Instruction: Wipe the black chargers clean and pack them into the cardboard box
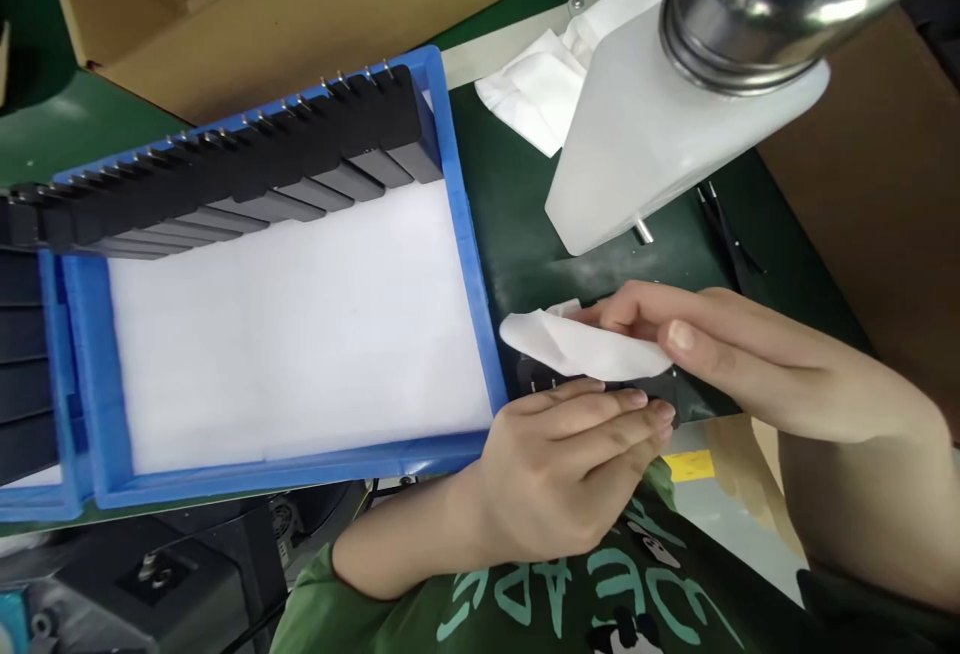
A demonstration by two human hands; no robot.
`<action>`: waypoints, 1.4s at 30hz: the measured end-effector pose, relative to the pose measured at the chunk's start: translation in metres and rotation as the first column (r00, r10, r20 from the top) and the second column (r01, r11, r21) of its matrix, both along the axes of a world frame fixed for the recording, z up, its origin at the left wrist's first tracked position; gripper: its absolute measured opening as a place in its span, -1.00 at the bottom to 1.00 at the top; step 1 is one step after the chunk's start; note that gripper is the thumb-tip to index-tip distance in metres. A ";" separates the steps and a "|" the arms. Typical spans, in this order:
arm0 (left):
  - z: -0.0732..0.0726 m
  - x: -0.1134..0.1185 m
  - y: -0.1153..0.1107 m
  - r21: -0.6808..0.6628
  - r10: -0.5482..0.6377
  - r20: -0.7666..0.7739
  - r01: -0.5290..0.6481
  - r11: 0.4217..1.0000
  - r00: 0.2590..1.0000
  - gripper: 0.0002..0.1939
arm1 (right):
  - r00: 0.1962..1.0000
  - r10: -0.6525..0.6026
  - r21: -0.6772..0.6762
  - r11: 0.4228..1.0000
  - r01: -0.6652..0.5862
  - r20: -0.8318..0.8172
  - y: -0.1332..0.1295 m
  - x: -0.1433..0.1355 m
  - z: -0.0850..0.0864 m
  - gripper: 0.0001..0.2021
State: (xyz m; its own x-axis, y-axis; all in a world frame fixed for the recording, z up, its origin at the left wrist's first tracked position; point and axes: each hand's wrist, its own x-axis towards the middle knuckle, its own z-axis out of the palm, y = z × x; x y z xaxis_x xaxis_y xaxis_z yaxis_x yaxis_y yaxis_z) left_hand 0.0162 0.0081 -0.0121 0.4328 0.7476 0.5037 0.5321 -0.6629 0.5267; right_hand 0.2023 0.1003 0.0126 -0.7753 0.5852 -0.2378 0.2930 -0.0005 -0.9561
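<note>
My left hand (574, 464) is wrapped over a black part (664, 394) with small metal pins, held at the near edge of the green table. In my right hand (675, 334) a folded white cloth (585, 346) is pinched between thumb and fingers. The cloth lies over the top of the black part, just beyond my left fingers. Some of the part is hidden under the cloth and hand. To the left, a blue tray (469, 234) lined with white holds a row of similar black parts (300, 149) along its far side.
A white dispenser bottle (645, 134) with a metal top stands beyond my right hand, near white cloths (540, 84) and black tweezers (724, 234). A cardboard box (337, 14) lies behind the tray. Another blue tray (56, 384) is at far left.
</note>
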 end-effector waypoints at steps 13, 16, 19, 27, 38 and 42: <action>-0.005 -0.002 -0.004 0.014 -0.020 -0.008 0.020 1.000 1.000 -0.88 | 0.855 -0.494 0.295 0.850 0.435 0.162 -0.049 0.056 -0.011 -0.77; -0.003 -0.006 -0.006 0.048 -0.081 -0.014 0.082 0.995 0.997 -0.85 | 0.789 -0.590 0.408 0.772 0.487 0.174 -0.049 0.060 -0.006 -0.82; 0.004 -0.022 -0.013 0.094 -0.039 0.053 0.034 0.995 0.998 -0.75 | 0.820 -0.550 0.607 0.709 0.360 0.157 -0.055 0.054 0.001 -0.83; 0.004 -0.068 -0.024 -0.289 0.207 -0.166 -0.248 0.925 0.964 -0.12 | 0.819 -0.544 0.827 0.536 0.171 0.183 -0.092 0.010 0.000 -0.43; -0.007 -0.068 -0.028 -0.348 0.201 -0.151 -0.242 0.906 0.968 -0.11 | 0.526 -0.732 0.875 0.481 -0.052 0.434 -0.107 -0.076 -0.011 -0.09; 0.003 -0.090 -0.045 -0.253 0.271 -0.044 -0.273 0.928 0.962 -0.24 | 0.457 -0.713 0.785 0.618 0.051 0.532 -0.107 -0.089 -0.008 -0.16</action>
State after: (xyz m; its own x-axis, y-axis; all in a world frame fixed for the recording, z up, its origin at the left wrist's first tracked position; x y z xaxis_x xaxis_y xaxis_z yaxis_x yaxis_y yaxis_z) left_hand -0.0735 -0.0370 -0.0089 0.1986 0.9397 0.2785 0.6783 -0.3369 0.6530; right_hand 0.1137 -0.0062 0.0046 -0.1129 0.9932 -0.0288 0.9829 0.1074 -0.1494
